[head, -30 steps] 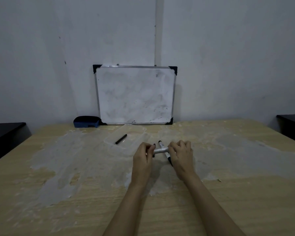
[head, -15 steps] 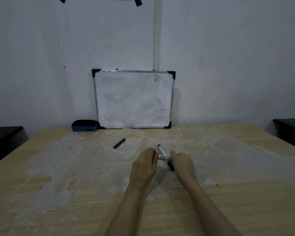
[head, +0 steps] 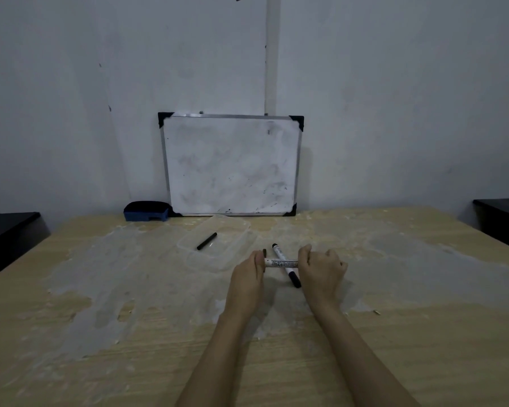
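Both my hands hold one white marker (head: pixel 281 263) level above the table. My left hand (head: pixel 247 276) pinches its left end, where a dark cap shows, and my right hand (head: pixel 321 270) grips its right end. Under it a second white marker with black ends (head: pixel 288 271) lies slanted on the table. A clear plastic container (head: pixel 235 230) stands just beyond my left hand, with a black marker (head: pixel 207 241) lying inside it.
A small whiteboard (head: pixel 231 165) leans on the wall at the back of the wooden table (head: pixel 100 333). A blue eraser (head: pixel 146 211) sits left of it. Dark furniture stands at the far left (head: pixel 9 230) and far right (head: pixel 503 215).
My hands have drawn a little apart along the held marker, so more of its barrel shows. The marker on the table and the one in the container have not moved.
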The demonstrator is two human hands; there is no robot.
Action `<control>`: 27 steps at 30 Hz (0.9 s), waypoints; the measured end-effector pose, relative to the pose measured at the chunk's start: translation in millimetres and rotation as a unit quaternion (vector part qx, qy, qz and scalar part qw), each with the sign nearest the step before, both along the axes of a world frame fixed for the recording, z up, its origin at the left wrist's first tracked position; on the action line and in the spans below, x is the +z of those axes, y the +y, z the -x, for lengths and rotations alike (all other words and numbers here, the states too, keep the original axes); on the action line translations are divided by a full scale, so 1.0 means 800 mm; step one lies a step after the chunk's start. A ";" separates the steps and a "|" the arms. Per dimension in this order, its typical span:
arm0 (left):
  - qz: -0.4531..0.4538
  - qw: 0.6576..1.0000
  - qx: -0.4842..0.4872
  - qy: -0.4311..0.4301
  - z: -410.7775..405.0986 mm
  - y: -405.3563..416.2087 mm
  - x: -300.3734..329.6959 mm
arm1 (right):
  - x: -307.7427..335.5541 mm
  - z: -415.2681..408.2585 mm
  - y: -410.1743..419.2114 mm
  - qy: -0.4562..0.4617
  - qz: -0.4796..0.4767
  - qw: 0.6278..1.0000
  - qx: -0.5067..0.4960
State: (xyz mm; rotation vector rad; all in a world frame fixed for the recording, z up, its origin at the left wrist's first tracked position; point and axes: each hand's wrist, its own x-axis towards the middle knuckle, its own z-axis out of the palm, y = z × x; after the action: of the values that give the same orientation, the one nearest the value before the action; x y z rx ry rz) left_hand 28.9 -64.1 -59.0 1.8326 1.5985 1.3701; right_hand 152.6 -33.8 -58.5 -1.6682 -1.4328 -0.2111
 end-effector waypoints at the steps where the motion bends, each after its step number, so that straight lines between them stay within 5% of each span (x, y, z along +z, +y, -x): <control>1: 0.015 1.000 0.002 -0.020 0.000 0.001 0.001 | 0.000 0.000 0.000 -0.034 -0.032 0.999 -0.010; 10: 0.142 0.979 0.041 -0.140 -0.006 0.012 -0.003 | -0.010 -0.004 0.010 -0.147 -0.182 0.971 -0.042; 13: 0.183 0.959 0.107 -0.187 0.007 0.014 -0.007 | -0.007 -0.018 0.014 -0.116 -0.204 0.970 -0.057; 18: 0.106 0.982 0.154 -0.037 0.016 0.007 -0.011 | -0.011 -0.022 0.014 0.057 -0.037 0.997 -0.019; 22: 0.105 0.957 0.206 0.177 0.016 0.011 -0.021 | -0.018 -0.020 0.020 0.025 0.080 0.996 0.021; 24: 0.047 0.961 0.220 0.162 0.016 0.007 -0.016 | -0.017 -0.021 0.020 -0.005 0.113 0.992 0.049; 27: -0.009 0.992 0.121 -0.034 0.006 0.002 -0.004 | -0.014 -0.019 0.015 -0.054 0.118 0.985 0.114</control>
State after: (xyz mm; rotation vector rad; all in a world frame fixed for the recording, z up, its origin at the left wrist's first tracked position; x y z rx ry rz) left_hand 24.1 -62.2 -62.4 1.6231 1.8256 1.5353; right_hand 168.1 -21.6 -69.3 -1.6821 -1.7733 -0.0016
